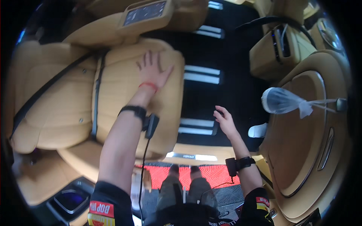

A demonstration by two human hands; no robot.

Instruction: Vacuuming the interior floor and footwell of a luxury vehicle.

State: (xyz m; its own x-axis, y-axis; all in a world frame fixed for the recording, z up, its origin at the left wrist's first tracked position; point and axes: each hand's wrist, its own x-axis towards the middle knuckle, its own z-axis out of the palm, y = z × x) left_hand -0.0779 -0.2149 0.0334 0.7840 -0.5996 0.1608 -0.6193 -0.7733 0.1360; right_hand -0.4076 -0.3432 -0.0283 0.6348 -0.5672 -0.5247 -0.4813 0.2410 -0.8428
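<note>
My left hand [152,72] lies flat, fingers spread, on the tan seat cushion [132,67], close to its edge by the footwell. Nothing is in it, and a red string circles the wrist. My right hand [225,122] hangs over the black floor mat [201,100] of the vehicle, its fingers loosely bent and apart, with no object visible between them. A black seat belt [49,86] runs slantwise over the tan backrest [56,100] at the left. Pale paired strips cross the mat between the seats.
A knotted clear plastic bag [284,101] hangs from the tan front seat [301,132] at the right. A white object [257,131] rests by that seat's base. The door sill [192,156] and a red mat [211,174] lie nearest me. A control screen [145,15] stands at the far left.
</note>
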